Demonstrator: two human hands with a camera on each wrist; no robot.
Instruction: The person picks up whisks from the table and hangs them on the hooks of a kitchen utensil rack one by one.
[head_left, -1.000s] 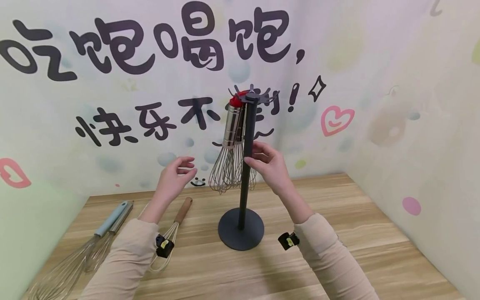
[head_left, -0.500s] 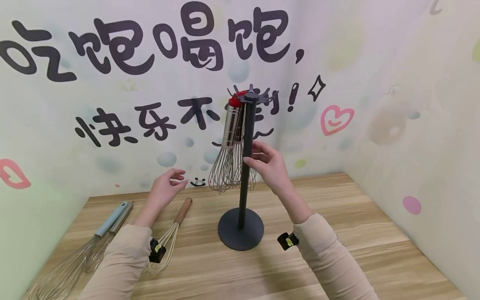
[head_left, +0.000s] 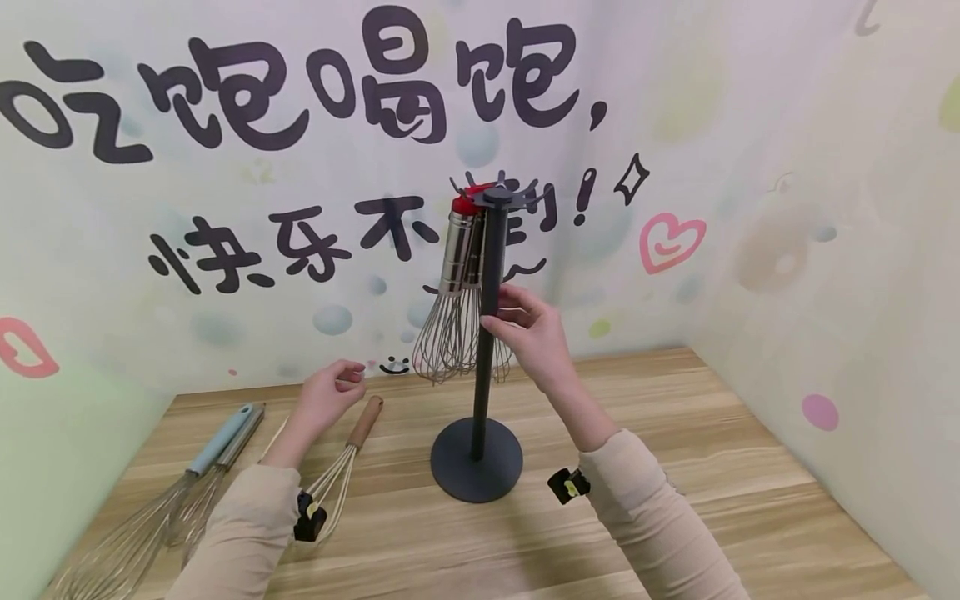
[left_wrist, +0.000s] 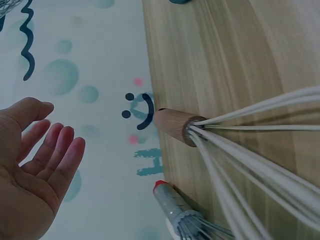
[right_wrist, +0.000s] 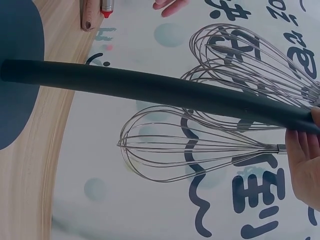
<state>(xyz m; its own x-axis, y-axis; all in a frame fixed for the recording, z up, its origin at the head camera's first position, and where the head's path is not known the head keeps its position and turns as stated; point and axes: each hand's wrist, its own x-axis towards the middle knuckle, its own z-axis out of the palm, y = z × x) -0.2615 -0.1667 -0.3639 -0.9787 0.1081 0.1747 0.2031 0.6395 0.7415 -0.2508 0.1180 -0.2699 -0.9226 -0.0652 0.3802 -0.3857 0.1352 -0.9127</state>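
Observation:
My right hand [head_left: 534, 337] grips the upright pole [head_left: 481, 392] of a dark whisk stand, thumb in front and fingers behind. From the stand's hooked top [head_left: 498, 197] hang metal whisks [head_left: 454, 250] with shiny handles and red ends. Their wire loops [right_wrist: 200, 145] sit beside the pole in the right wrist view. My left hand [head_left: 330, 396] hovers with loosely bent fingers and holds nothing. Just right of it, a whisk with a wooden handle [head_left: 366, 422] and pale wires lies on the table. The left wrist view shows another red-tipped whisk [left_wrist: 174, 204] with a grey handle.
At the left of the wooden table [head_left: 637, 517] lie a blue-handled whisk [head_left: 219, 440] and a metal-handled whisk [head_left: 242, 435], side by side. The stand's round base [head_left: 450, 475] rests mid-table. A printed wall [head_left: 600, 275] closes off the back.
My left hand has moved down and left, away from the stand and nearer the wooden-handled whisk. My right hand keeps its grip on the pole, and the hanging whisks stay on the hooks.

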